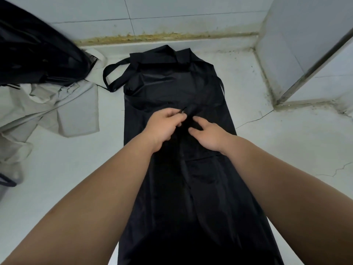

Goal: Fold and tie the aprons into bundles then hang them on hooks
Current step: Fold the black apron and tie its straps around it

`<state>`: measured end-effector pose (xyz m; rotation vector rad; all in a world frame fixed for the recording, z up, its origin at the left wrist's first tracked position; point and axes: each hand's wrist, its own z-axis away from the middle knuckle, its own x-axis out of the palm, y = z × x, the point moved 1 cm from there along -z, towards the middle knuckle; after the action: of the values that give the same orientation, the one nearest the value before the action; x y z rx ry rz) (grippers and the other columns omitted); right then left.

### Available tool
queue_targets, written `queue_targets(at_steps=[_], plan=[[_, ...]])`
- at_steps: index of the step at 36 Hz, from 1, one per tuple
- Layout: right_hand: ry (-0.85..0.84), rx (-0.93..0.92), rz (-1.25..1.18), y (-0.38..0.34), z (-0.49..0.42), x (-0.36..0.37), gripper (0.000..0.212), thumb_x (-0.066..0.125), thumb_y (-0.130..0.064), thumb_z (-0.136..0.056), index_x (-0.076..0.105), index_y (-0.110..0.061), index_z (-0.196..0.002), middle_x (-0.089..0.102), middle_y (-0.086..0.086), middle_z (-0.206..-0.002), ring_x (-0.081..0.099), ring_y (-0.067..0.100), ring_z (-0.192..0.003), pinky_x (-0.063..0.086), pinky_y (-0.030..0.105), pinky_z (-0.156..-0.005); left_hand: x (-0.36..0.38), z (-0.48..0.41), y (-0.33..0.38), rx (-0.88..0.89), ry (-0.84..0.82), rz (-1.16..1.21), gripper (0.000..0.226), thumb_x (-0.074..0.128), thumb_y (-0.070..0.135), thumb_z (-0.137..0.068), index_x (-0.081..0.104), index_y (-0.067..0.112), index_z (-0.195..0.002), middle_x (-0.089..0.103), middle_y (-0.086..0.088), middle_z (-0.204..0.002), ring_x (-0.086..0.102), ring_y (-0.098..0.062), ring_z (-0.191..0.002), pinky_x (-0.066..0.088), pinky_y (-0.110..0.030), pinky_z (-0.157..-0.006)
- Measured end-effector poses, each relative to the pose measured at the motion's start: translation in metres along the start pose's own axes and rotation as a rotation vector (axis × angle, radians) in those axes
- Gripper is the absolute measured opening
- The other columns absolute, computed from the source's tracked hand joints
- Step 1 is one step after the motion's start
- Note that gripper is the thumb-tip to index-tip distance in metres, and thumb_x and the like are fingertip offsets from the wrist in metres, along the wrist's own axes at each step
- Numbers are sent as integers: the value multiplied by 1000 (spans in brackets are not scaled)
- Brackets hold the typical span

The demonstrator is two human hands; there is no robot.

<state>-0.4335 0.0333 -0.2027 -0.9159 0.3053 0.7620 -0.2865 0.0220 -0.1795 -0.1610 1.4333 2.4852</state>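
A black apron [177, 88] lies flat on the pale floor, folded lengthwise into a long narrow strip that runs from the wall toward me. Its neck loop [114, 73] sticks out at the top left. My left hand [162, 127] pinches a thin black tie strap [183, 109] over the middle of the apron. My right hand [207, 133] sits just beside it with curled fingers on the dark fabric; what those fingers hold is hidden against the black cloth.
A heap of black aprons [36, 46] lies at the upper left, with pale grey cloth [57, 109] spread under and in front of it. A stained wall base [162, 36] runs behind the apron. A metal-edged partition [313, 60] stands at the right.
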Motion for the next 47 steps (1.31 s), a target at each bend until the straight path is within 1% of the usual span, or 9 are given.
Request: queue_targets(at_steps=[6,11,15,21,26,32,36,40,47], plan=[[17,121,345,-14,2,17,66,41,-52,-95,5,-41,-150,17,17,-147,34,38,-128,34,40,-104,-59,2,-6,77,465,-96,29,65,28,-88,63,21,-117,64,4,-98,62,-13,-82,54,-27,-70],[29,158,389,-20,-1,20,69,43,-52,-94,2,-44,-149,15,17,-147,33,38,-128,35,41,-103,-102,12,-19,169,810,-380,51,56,19,-95,41,18,-144,36,-8,-146,42,-22,-129,32,-24,-102],[41,153,387,-20,3,24,73,45,-56,-92,2,-42,-149,14,16,-147,29,37,-130,33,42,-106,-96,23,-38,129,633,-545,58,50,19,-98,27,19,-151,9,-9,-160,8,-25,-147,19,-35,-117],[84,26,267,-18,27,36,69,49,-50,-92,17,-31,-150,18,9,-150,24,35,-135,27,40,-110,-64,48,-60,219,335,-626,44,50,22,-96,48,22,-140,32,-5,-152,27,-22,-141,24,-34,-115],[143,-3,194,-4,59,49,57,54,-40,-93,37,-15,-141,43,12,-139,47,29,-122,40,32,-97,-43,75,-76,284,125,-814,41,50,30,-97,50,27,-138,37,1,-150,26,-23,-139,26,-38,-113],[94,60,347,20,103,64,42,62,-50,-84,50,-15,-103,57,2,-106,54,21,-97,42,29,-78,-28,99,-97,186,-111,-1109,74,49,56,-91,16,31,-152,2,-1,-161,3,-27,-147,14,-47,-116],[10,117,448,35,130,76,50,67,-60,-75,46,-19,-93,52,-3,-95,52,19,-93,47,32,-82,-22,111,-108,140,-70,-1189,80,41,65,-90,4,32,-153,-7,-4,-161,-4,-28,-148,7,-50,-117],[-44,129,500,41,149,82,55,67,-62,-73,45,-18,-95,52,-1,-98,54,22,-97,48,34,-86,-16,134,-114,240,103,-1130,58,45,50,-96,33,28,-147,27,-5,-150,27,-28,-135,30,-41,-107],[-133,108,634,36,168,89,26,66,-34,-80,48,-15,-79,57,2,-91,54,20,-81,43,28,-66,-13,159,-126,278,-91,-1075,66,52,48,-93,28,26,-150,20,-2,-155,22,-25,-140,29,-39,-110]])
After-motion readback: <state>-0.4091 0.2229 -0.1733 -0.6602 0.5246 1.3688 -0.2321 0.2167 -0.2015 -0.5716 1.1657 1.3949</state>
